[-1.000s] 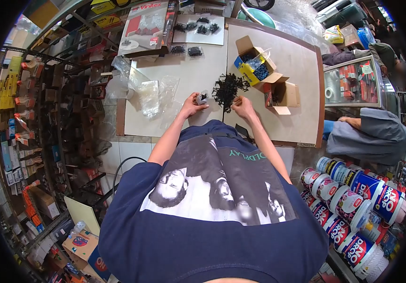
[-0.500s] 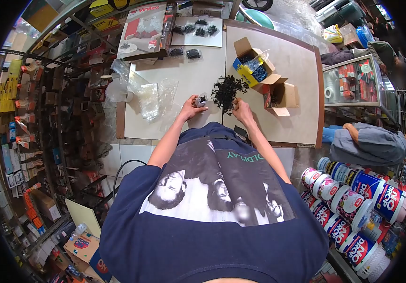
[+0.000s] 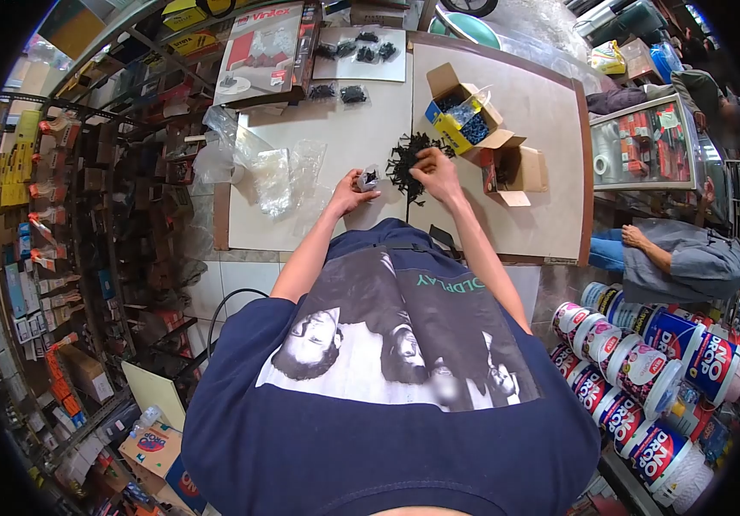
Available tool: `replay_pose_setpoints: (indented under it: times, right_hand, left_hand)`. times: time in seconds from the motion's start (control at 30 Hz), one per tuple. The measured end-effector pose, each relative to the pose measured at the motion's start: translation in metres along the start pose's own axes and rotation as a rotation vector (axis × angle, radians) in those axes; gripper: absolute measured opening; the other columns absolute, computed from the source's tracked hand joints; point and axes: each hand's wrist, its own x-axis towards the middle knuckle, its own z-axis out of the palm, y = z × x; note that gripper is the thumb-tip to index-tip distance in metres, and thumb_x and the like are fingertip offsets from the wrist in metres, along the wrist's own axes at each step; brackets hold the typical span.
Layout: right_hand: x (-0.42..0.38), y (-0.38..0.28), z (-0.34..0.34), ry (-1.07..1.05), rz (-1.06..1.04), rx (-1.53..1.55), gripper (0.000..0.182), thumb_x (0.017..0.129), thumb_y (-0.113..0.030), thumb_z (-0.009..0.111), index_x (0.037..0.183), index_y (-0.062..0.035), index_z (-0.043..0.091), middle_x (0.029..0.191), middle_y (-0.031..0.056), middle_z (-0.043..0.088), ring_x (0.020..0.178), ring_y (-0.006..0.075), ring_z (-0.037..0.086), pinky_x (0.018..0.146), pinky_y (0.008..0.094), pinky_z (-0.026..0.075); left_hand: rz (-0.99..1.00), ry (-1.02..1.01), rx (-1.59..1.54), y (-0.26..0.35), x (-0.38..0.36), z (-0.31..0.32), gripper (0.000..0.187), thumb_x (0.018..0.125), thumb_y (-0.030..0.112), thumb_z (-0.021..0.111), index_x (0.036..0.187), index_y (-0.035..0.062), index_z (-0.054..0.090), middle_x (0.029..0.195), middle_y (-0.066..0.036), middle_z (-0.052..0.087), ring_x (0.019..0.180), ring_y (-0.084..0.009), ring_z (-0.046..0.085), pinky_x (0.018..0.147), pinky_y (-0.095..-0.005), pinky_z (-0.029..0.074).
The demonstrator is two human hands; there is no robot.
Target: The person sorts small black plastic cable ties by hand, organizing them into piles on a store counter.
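Note:
A small clear plastic bag (image 3: 370, 178) with some black pieces inside is gripped in my left hand (image 3: 351, 193), mouth facing up and away from me. Just to its right lies a loose heap of small black pieces that look like screws (image 3: 404, 168). My right hand (image 3: 439, 176) is over the right side of this heap, fingers bent and drawn together; whatever is between the fingertips is too small to make out. Several filled bags of black pieces (image 3: 353, 94) lie at the far side of the table.
Right of the heap stand an open yellow-and-blue box (image 3: 464, 129) of blue pieces and an open cardboard box (image 3: 520, 172). Empty clear bags (image 3: 273, 185) lie on the left. A large Vinilex box (image 3: 262, 56) stands far left. Another person (image 3: 679, 262) is at the right, beyond the table.
My right hand has moved from the near right edge of the heap up onto it. My left hand stays about where it was with the bag. The person at right has shifted slightly.

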Motion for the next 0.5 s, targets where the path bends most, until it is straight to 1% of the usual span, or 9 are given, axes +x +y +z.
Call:
replay_pose_setpoints:
  times: [0.03, 0.07, 0.17, 0.23, 0.27, 0.33, 0.37, 0.47, 0.5]
  right_hand:
    - [0.002, -0.016, 0.006, -0.070, -0.047, 0.063, 0.036, 0.069, -0.009, 0.069, 0.101, 0.0012, 0.054, 0.080, 0.0107, 0.065, 0.072, 0.0160, 0.063, 0.066, 0.0282, 0.051]
    - [0.001, -0.032, 0.010, -0.156, -0.014, 0.067, 0.038, 0.073, -0.010, 0.069, 0.105, 0.0012, 0.051, 0.083, 0.0102, 0.064, 0.075, 0.0139, 0.060, 0.069, 0.0259, 0.049]
    - [-0.001, -0.046, 0.018, -0.245, 0.021, 0.044, 0.039, 0.074, -0.012, 0.070, 0.105, 0.0014, 0.051, 0.084, 0.0099, 0.064, 0.076, 0.0129, 0.059, 0.069, 0.0257, 0.049]
    - [-0.001, -0.038, 0.018, -0.213, 0.104, 0.073, 0.038, 0.076, -0.015, 0.070, 0.105, 0.0015, 0.051, 0.082, 0.0091, 0.064, 0.074, 0.0123, 0.059, 0.067, 0.0256, 0.048]
    - [-0.001, -0.031, 0.015, -0.218, 0.101, 0.068, 0.038, 0.076, -0.015, 0.070, 0.105, 0.0015, 0.051, 0.082, 0.0091, 0.064, 0.074, 0.0123, 0.059, 0.067, 0.0256, 0.048]
    - [-0.001, -0.008, 0.004, -0.084, 0.095, 0.055, 0.036, 0.077, -0.017, 0.069, 0.104, 0.0014, 0.053, 0.079, 0.0085, 0.064, 0.072, 0.0120, 0.059, 0.063, 0.0255, 0.047]
    - [-0.002, 0.003, -0.004, -0.065, 0.112, 0.043, 0.034, 0.078, -0.019, 0.068, 0.102, 0.0011, 0.054, 0.078, 0.0082, 0.064, 0.072, 0.0126, 0.060, 0.061, 0.0254, 0.046]
    - [-0.010, 0.021, -0.027, 0.011, 0.246, -0.038, 0.032, 0.077, -0.019, 0.067, 0.101, 0.0007, 0.056, 0.080, 0.0111, 0.065, 0.074, 0.0152, 0.062, 0.063, 0.0266, 0.047]
    - [-0.012, 0.031, -0.032, 0.016, 0.250, -0.038, 0.032, 0.077, -0.019, 0.067, 0.101, 0.0007, 0.056, 0.080, 0.0111, 0.065, 0.074, 0.0152, 0.062, 0.063, 0.0266, 0.047]
  left_hand:
    - [0.001, 0.002, 0.000, 0.002, -0.002, 0.000, 0.070, 0.064, 0.019, 0.082, 0.119, 0.0036, 0.041, 0.105, -0.010, 0.059, 0.097, -0.0190, 0.058, 0.084, -0.0318, 0.048]
    - [-0.002, -0.004, -0.009, 0.004, -0.003, 0.000, 0.069, 0.064, 0.019, 0.082, 0.118, 0.0037, 0.041, 0.105, -0.010, 0.059, 0.096, -0.0189, 0.058, 0.084, -0.0319, 0.048]
    - [0.008, -0.015, -0.040, 0.005, -0.004, 0.000, 0.069, 0.064, 0.019, 0.082, 0.118, 0.0038, 0.042, 0.105, -0.010, 0.059, 0.096, -0.0185, 0.058, 0.083, -0.0319, 0.048]
    - [0.021, -0.020, -0.066, -0.001, -0.001, 0.000, 0.068, 0.064, 0.019, 0.082, 0.117, 0.0039, 0.042, 0.104, -0.010, 0.060, 0.095, -0.0184, 0.058, 0.082, -0.0319, 0.049]
    - [0.021, -0.021, -0.047, -0.004, 0.001, -0.001, 0.068, 0.064, 0.019, 0.082, 0.117, 0.0039, 0.042, 0.103, -0.010, 0.060, 0.095, -0.0182, 0.058, 0.082, -0.0319, 0.048]
    - [0.019, -0.022, -0.031, -0.008, 0.004, -0.001, 0.067, 0.064, 0.019, 0.082, 0.117, 0.0040, 0.042, 0.103, -0.010, 0.060, 0.095, -0.0181, 0.058, 0.082, -0.0318, 0.048]
    - [0.029, -0.022, -0.038, -0.009, 0.005, -0.001, 0.067, 0.064, 0.019, 0.082, 0.117, 0.0041, 0.042, 0.102, -0.010, 0.060, 0.095, -0.0180, 0.058, 0.082, -0.0316, 0.048]
    - [0.032, -0.031, -0.035, -0.007, 0.004, -0.001, 0.067, 0.064, 0.019, 0.082, 0.116, 0.0041, 0.042, 0.102, -0.010, 0.060, 0.094, -0.0179, 0.059, 0.083, -0.0314, 0.048]
    - [0.024, -0.031, -0.024, -0.004, 0.003, -0.001, 0.067, 0.064, 0.019, 0.082, 0.116, 0.0040, 0.042, 0.102, -0.010, 0.060, 0.094, -0.0180, 0.059, 0.083, -0.0314, 0.048]
